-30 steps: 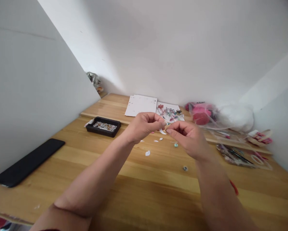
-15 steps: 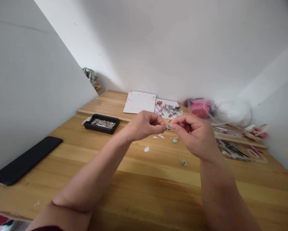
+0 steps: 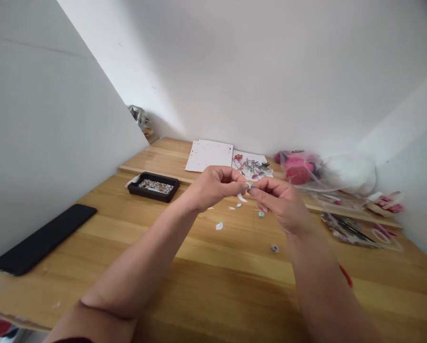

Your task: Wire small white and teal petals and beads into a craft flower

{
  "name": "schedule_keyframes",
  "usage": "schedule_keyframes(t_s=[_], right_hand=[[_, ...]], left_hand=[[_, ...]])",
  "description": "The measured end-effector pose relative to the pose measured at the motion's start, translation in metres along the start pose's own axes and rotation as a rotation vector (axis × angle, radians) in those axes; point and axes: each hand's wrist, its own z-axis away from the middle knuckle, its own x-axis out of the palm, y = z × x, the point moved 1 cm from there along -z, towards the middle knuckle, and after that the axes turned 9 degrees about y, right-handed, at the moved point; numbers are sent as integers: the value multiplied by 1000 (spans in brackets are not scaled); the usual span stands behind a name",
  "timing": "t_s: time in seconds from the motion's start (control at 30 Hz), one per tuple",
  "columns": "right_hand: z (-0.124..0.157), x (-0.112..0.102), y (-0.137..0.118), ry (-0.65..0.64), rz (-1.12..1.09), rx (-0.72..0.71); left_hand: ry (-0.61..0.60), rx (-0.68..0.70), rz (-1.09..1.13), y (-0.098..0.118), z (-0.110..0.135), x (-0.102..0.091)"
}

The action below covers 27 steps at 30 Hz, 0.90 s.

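Observation:
My left hand and my right hand meet fingertip to fingertip above the wooden table. Both are closed in a pinch on a small white-and-teal piece, mostly covered by fingers and thumbs. Just under the left fingertips shows a white curved petal shape; whether it is held or lies on the table, I cannot tell. Below the hands lie a white leaf-shaped cutout, a smaller white cutout and a round teal bead-like piece. Nearer me sits a small dark-centred clear piece.
A black tray of beads stands left, beyond a long black slab. White sheets and wire flowers lie at the back. Pink bagged material and a clear tool tray are right. A red curved handle shows beside my right forearm.
The right hand has shifted slightly down and its fingers have turned. More white now shows at the fingertips. The view has tilted a little, and the red handle has come into sight.

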Motion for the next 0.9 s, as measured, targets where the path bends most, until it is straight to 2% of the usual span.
schedule_keyframes(t_s=[0.13,0.27,0.37,0.5,0.57,0.73,0.8,0.9], right_hand=[[4,6,-7,60,82,-99],[12,10,-17,104,238,-205],[18,9,-25,152,372,-332],[21,3,-31,166,488,-437],[19,-1,-31,161,472,-405],[8,-9,-19,76,241,-186],[3,-9,-12,49,166,-128],[-2,-6,-4,41,115,-86]], left_hand=[[140,47,-70,-3,-2,-2],[194,58,-176,-2,-1,-2],[161,60,-252,0,1,0],[14,64,-322,1,4,2],[-54,57,-325,1,5,1],[-172,2,-229,1,5,1],[-178,-7,-167,1,5,1],[-100,1,-64,1,4,1]])
